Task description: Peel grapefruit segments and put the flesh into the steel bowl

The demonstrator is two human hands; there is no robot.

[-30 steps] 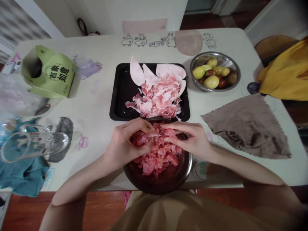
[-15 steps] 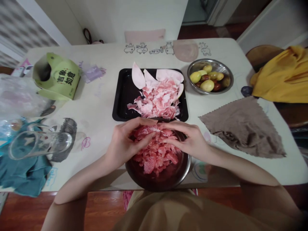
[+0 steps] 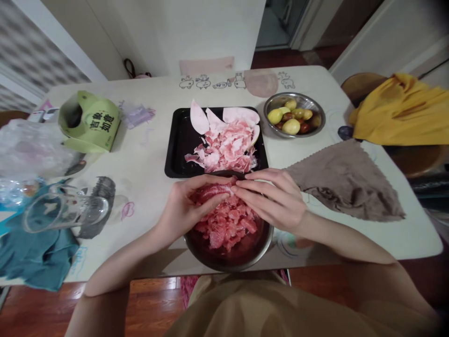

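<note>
My left hand (image 3: 180, 203) grips a red pomelo segment (image 3: 213, 189) between thumb and fingers, above a metal bowl (image 3: 229, 264). At the segment's right end the fingertips of my right hand (image 3: 280, 199) are closed on it, partly hiding that end. Loose pieces of red pomelo flesh (image 3: 228, 229) fill much of the bowl below both hands. Just beyond the bowl, a black tray (image 3: 177, 150) holds a heap of pinkish-white membrane scraps (image 3: 229, 145) and thick curved pieces of rind (image 3: 240, 114).
At back right stands a steel bowl (image 3: 317, 105) of small yellow and brown fruits. A grey-brown cloth (image 3: 351, 182) lies to the right. On the left are a green carton (image 3: 94, 124), a clear glass pitcher (image 3: 66, 210), plastic bags (image 3: 31, 145) and a teal cloth (image 3: 42, 262).
My right hand has turned over the segment, its fingers now stretched across toward the left thumb. The left hand keeps its grip. The whole view has shifted slightly.
</note>
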